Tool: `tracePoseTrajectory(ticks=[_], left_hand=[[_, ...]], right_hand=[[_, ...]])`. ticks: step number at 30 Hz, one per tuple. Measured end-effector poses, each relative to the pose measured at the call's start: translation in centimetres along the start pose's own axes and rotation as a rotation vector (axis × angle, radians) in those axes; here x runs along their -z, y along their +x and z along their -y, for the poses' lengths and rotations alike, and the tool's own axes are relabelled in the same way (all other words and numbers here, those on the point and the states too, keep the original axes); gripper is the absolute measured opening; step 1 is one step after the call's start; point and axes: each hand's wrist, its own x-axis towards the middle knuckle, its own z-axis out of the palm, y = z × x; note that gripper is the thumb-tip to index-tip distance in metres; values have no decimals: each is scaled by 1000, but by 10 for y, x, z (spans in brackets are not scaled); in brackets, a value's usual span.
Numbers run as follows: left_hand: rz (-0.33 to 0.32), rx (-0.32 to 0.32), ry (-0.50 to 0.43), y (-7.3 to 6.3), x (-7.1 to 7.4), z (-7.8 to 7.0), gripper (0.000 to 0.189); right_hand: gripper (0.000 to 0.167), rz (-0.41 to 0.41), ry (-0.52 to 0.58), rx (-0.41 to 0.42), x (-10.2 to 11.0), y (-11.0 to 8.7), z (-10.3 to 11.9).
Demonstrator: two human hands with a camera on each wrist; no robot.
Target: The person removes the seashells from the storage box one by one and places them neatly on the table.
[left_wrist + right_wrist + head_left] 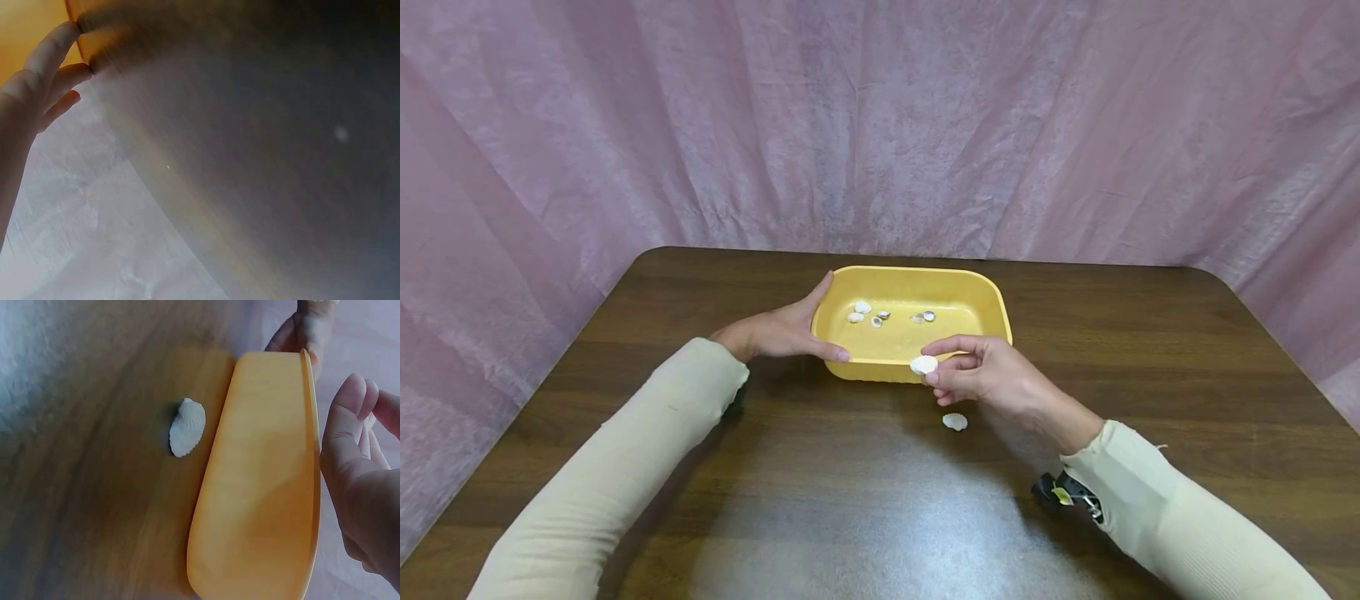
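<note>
A yellow plastic tub (880,348) stands on the table. My left hand (784,331) holds its left end, thumb over the near rim and the other fingers along the outer wall, which the left wrist view shows in part. My right hand (1003,383) pinches a white seashell (923,365) between thumb and fingertips, above the tub's near rim toward its right side. In the right wrist view the fingers mostly hide that shell. Several small shells (862,307) lie on the tub's floor, in a left group and a pair near the middle. Another ribbed white shell (187,427) lies on the table in front of the tub.
The dark wooden table (850,475) has rounded far corners. A pink curtain (917,125) hangs behind its far edge. A black strap with a buckle (1078,493) hangs at the right sleeve, close over the tabletop.
</note>
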Motion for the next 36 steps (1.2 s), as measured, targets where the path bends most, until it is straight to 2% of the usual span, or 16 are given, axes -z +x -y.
tracePoseTrajectory(ticks=[7,15,23,30,36], left_hand=[[-12,-20,34,1,1,1,133],[-19,-1,51,-1,0,-1,132],[-15,-14,37,0,0,-1,133],[-30,0,80,-1,0,-2,132],[-31,6,81,-1,0,-3,132]], right_hand=[[38,37,-13,-13,-4,-4,-5],[36,63,-34,-14,-7,-6,-13],[36,90,-7,-14,-11,-6,-20],[33,98,9,-15,-13,-6,-25],[30,98,18,-14,-14,-5,-28]])
